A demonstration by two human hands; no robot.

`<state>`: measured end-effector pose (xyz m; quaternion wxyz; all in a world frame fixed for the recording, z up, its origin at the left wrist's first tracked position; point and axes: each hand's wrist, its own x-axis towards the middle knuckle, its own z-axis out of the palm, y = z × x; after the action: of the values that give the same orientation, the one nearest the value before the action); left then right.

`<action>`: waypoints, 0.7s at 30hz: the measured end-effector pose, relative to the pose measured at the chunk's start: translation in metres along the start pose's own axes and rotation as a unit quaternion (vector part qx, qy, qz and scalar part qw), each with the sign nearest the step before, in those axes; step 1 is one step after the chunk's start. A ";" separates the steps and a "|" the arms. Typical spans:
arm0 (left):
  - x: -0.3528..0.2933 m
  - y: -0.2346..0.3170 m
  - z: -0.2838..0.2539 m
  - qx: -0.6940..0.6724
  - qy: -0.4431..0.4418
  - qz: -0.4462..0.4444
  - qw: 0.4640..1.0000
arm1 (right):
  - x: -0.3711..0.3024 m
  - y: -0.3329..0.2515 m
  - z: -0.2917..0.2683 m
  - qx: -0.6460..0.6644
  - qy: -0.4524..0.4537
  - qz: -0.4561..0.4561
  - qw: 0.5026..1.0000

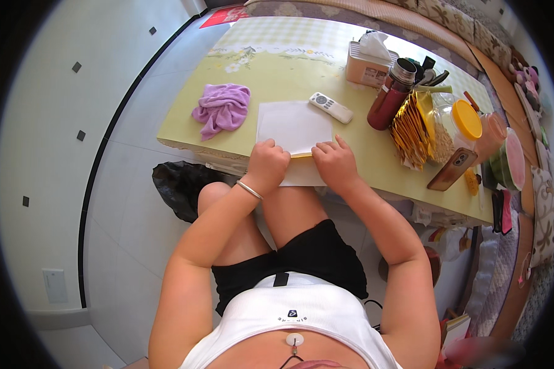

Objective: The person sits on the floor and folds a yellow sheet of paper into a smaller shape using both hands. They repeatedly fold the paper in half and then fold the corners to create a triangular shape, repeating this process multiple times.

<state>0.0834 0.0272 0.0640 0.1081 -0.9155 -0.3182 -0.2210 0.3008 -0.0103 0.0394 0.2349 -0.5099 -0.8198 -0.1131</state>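
Along near edge of green table, left hand and right hand grip white paper at opposite sides; paper partly overhangs edge, white remote at far right corner.

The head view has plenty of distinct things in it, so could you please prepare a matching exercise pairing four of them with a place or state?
1. White paper
2. Remote control
3. Cloth
4. Thermos flask

A. Purple, crumpled on the left part of the table
B. Held by the left hand and right hand
C. Dark red, standing beside gold packets
D. Lying at the paper's far right corner

Pairs: 1-B, 2-D, 3-A, 4-C
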 end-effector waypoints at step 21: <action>0.026 -0.033 -0.022 -0.350 -0.103 -0.030 0.931 | -0.019 -0.013 -0.027 0.021 0.011 -0.031 0.999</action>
<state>0.0739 0.0590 0.0977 -0.2590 -0.9031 -0.2577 -0.2257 0.3040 -0.0423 0.0543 0.2512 -0.4776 -0.8348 -0.1090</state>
